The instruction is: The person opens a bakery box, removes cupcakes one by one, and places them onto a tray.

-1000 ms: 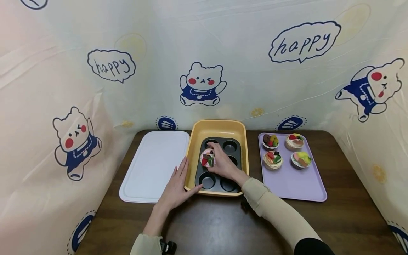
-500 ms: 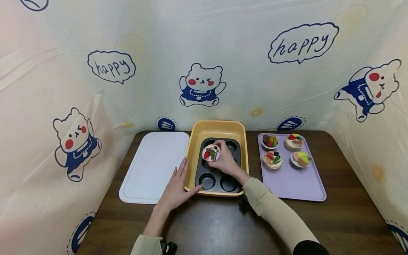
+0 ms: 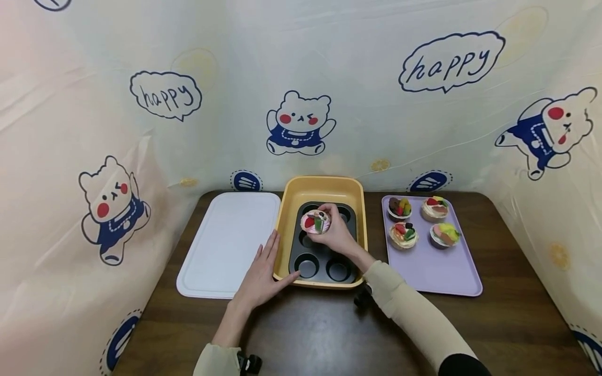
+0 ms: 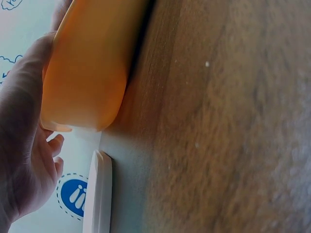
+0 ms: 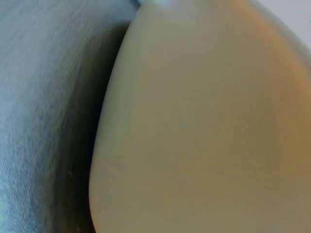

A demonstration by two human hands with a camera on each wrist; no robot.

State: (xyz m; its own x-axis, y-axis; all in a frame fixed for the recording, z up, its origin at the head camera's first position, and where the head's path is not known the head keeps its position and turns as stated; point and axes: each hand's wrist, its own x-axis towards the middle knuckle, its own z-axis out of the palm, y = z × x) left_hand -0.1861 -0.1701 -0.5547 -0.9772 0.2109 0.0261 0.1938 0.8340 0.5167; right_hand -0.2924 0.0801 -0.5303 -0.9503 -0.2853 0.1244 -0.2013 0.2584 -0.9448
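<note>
My right hand (image 3: 339, 236) grips a cupcake (image 3: 314, 223) with pink frosting and fruit-like toppings, over the upper part of a dark muffin tin (image 3: 323, 267). That tin sits inside a yellow tray (image 3: 324, 188); the cups I can see into hold nothing, while hand and cupcake hide others. My left hand (image 3: 260, 275) lies at the tray's near left corner, fingers straight along its side and thumb over the near rim. The left wrist view shows this hand (image 4: 24, 141) against the tray's outer wall (image 4: 90, 73). In the right wrist view, the yellow wall (image 5: 204, 126) fills most of the picture.
A white tray (image 3: 226, 245) lies on the left of the brown wooden table (image 3: 301, 334). On the right, a purple tray (image 3: 437, 271) bears several cupcakes (image 3: 403, 236) in its far half. A patterned curtain (image 3: 301, 52) closes off the back and sides.
My right hand has lifted the pink cupcake from the left-middle part of the tin, moving it away from me and slightly right. The left hand has stayed at the tray's corner.
</note>
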